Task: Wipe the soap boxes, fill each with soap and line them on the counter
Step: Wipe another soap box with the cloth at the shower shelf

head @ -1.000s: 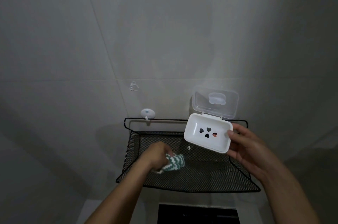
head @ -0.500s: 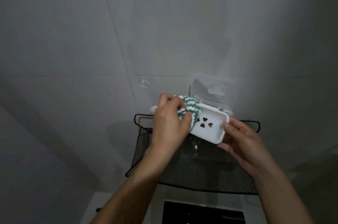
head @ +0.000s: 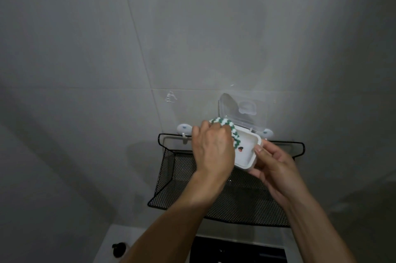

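Observation:
A white soap box [head: 248,149] with heart-shaped drain holes is held in the air above the mesh shelf, its clear lid [head: 244,110] hinged up and back. My right hand [head: 276,168] grips the box from its right and underside. My left hand [head: 212,149] holds a green-and-white striped cloth [head: 231,128] and presses it into the left part of the box, hiding most of the tray's holes. No soap is in sight.
A black wire-mesh shelf [head: 171,179] hangs on the tiled wall from white suction hooks [head: 183,128]. Below it lie a white counter edge [head: 120,237], a dark panel [head: 237,250] and a small black knob [head: 118,250].
My left hand lifted the cloth off the mesh shelf and brought it up into the box. The cloth now sits deeper inside, covering more of the holes. The right hand keeps its hold.

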{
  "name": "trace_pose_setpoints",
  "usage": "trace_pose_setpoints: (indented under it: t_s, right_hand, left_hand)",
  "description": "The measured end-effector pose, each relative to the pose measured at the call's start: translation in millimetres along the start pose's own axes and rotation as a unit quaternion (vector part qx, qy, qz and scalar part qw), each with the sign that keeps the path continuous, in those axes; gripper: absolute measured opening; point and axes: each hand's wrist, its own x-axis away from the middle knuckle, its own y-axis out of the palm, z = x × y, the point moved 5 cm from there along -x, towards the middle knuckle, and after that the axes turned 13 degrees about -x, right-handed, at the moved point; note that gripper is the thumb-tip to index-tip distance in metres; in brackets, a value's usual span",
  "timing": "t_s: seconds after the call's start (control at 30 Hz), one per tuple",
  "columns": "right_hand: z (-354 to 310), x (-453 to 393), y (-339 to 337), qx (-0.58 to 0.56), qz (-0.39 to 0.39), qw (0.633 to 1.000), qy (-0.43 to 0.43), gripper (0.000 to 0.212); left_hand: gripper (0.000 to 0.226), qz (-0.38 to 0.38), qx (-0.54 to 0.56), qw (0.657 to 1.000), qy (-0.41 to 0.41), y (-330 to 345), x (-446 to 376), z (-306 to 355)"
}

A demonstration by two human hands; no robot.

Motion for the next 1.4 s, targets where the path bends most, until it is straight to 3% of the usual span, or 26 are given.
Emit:
trace_pose_setpoints:
  t_s: [0.17, 0.33, 0.6, 0.7, 0.83, 0.97, 1.17, 1.4]
  right_hand:
    - [-0.1, -3.0, 1.4, -0.003, -0.009, 1.0, 0.012, 0.034]
    - [-0.5, -6.3, 0.3, -0.003, -0.018, 0.999, 0.03, 0.03]
    - [-7.1, -6.5, 2.5, -0.008, -0.029, 0.998, 0.047, 0.031]
    - [-10.0, -7.0, 4.5, -0.022, -0.027, 0.998, 0.051, 0.026]
    - [-15.6, -9.7, 0.9, -0.025, -0.018, 0.997, 0.064, 0.04]
    - [-15.1, -9.5, -0.3, 0.016, -0.022, 0.996, 0.08, 0.025]
    - [-9.7, -11.3, -11.9, 0.021, 0.037, 0.992, 0.116, 0.042]
    - [-17.0, -4.3, -11.0, 0.027, 0.006, 0.995, 0.092, 0.037]
  left_hand:
    - [0.024, -0.006, 0.154, 0.987, -0.031, -5.6, 2.9, 5.4]
    - [0.023, -0.105, 0.305, 0.946, -0.033, 7.2, -0.8, 2.3]
    - [0.031, -0.174, 0.358, 0.917, 0.024, 8.8, -7.0, 0.9]
    - [0.031, -0.203, 0.341, 0.916, 0.061, 7.7, -7.9, 2.8]
    - [0.03, -0.218, 0.303, 0.923, 0.094, 5.9, -8.3, 6.7]
    - [0.03, -0.237, 0.271, 0.924, 0.131, 4.5, -5.3, 9.9]
    - [0.037, -0.237, 0.23, 0.929, 0.167, 1.9, 2.5, 11.9]
    - [0.037, -0.236, 0.14, 0.931, 0.239, 1.5, 10.5, 11.9]
